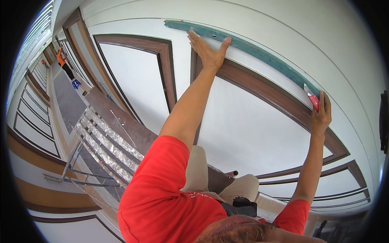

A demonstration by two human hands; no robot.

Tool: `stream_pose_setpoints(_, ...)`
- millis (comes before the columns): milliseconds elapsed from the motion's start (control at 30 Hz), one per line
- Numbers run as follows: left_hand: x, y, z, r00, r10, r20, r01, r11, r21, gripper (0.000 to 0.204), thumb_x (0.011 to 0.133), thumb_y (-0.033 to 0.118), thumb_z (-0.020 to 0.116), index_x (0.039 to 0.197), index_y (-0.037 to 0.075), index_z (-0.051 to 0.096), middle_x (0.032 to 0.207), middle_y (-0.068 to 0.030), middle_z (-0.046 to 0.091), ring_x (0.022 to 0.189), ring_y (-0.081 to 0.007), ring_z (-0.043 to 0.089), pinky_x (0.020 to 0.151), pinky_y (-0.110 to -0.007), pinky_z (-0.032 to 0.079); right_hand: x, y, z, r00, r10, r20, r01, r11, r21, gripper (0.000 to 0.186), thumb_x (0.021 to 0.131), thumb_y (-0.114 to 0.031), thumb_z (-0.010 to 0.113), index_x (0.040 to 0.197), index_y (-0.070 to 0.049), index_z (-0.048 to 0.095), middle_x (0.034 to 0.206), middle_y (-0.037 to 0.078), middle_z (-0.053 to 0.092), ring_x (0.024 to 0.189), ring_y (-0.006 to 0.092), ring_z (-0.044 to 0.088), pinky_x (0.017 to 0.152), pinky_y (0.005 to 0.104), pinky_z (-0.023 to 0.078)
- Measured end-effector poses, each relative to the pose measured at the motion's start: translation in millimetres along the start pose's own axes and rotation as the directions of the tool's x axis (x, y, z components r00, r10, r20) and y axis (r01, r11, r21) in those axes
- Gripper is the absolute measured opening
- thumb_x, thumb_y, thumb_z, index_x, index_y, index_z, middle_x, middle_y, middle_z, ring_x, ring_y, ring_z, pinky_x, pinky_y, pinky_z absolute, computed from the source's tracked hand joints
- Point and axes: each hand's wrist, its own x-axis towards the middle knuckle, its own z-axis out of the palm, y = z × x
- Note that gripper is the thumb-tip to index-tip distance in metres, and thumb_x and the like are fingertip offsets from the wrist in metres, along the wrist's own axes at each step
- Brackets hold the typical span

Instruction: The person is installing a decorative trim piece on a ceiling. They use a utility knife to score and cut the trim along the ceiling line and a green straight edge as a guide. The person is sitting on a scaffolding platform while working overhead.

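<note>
A long, worn green straightedge (259,52) lies along the white wall above the brown-framed panel. Against its left part presses my left hand (208,52), with the fingers stretched out and the thumb spread apart. My right hand (321,114) is raised at the far right end of the strip and closed around a red-handled knife (313,101). The knife's metal blade points up and rests at or very near the straightedge; contact cannot be made out. Brown molding (259,83) frames the white panel just below both hands.
A paint-spattered slatted platform (107,139) on metal legs stands at lower left. Beside it runs a brown board (117,117). Farther down the corridor a person in orange (61,60) stands on a blue step stool (75,84). Another framed panel (137,73) is left of my arm.
</note>
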Motion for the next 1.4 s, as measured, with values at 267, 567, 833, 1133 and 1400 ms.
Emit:
stream_pose_setpoints(267,-1,-3,-1,0.999,0.041,-0.014,-0.041,0.999,-0.004,0.146,0.073,0.071,0.079,0.158,-0.01,-0.01,0.166,-0.035,-0.002,0.157,-0.0432,-0.007,0.127,-0.052,-0.004,-3,1,3,0.998,-0.047,-0.036,0.047,0.999,-0.026,0.063,0.075,0.014,0.071,0.135,-0.007,0.066,0.131,0.012,0.069,0.116,0.0299,0.068,0.096,0.038,0.058)
stream_pose_setpoints(567,-1,-7,0,0.998,0.065,-0.01,-0.065,0.998,0.005,0.148,0.073,0.075,0.077,0.158,-0.01,-0.009,0.165,-0.0365,0.0,0.156,-0.0463,-0.006,0.127,-0.053,-0.003,-2,-2,0,0.999,-0.031,-0.013,0.031,0.998,-0.05,0.065,0.074,0.01,0.073,0.135,-0.01,0.066,0.132,0.008,0.068,0.112,0.0263,0.07,0.093,0.0364,0.058)
stream_pose_setpoints(833,4,-10,4,0.995,0.096,-0.034,-0.095,0.995,0.026,0.15,0.07,0.074,0.08,0.158,-0.01,-0.007,0.164,-0.038,0.001,0.156,-0.0472,-0.004,0.127,-0.054,-0.002,-4,0,3,0.996,-0.031,-0.082,0.025,0.997,-0.075,0.063,0.076,0.009,0.075,0.135,-0.011,0.067,0.131,0.008,0.068,0.111,0.0255,0.07,0.089,0.0353,0.06)
stream_pose_setpoints(1133,6,-20,5,0.992,0.111,-0.06,-0.106,0.99,0.088,0.15,0.07,0.078,0.077,0.156,-0.016,-0.003,0.163,-0.0401,0.003,0.155,-0.0493,-0.002,0.126,-0.057,0.0,-13,-9,-8,0.985,0.072,-0.154,-0.093,0.987,-0.132,0.066,0.074,0.008,0.075,0.136,-0.011,0.065,0.13,0.01,0.066,0.098,0.0253,0.071,0.077,0.0341,0.06)
stream_pose_setpoints(1400,12,-21,6,0.99,0.127,-0.057,-0.121,0.988,0.092,0.153,0.068,0.08,0.077,0.155,-0.018,-0.002,0.162,-0.0402,0.006,0.155,-0.0509,0.0,0.126,-0.057,0.003,-25,13,-3,0.965,0.213,-0.156,-0.215,0.977,0.0,0.062,0.076,-0.004,0.084,0.134,-0.012,0.065,0.128,0.009,0.064,0.101,0.0287,0.071,0.081,0.0384,0.06)
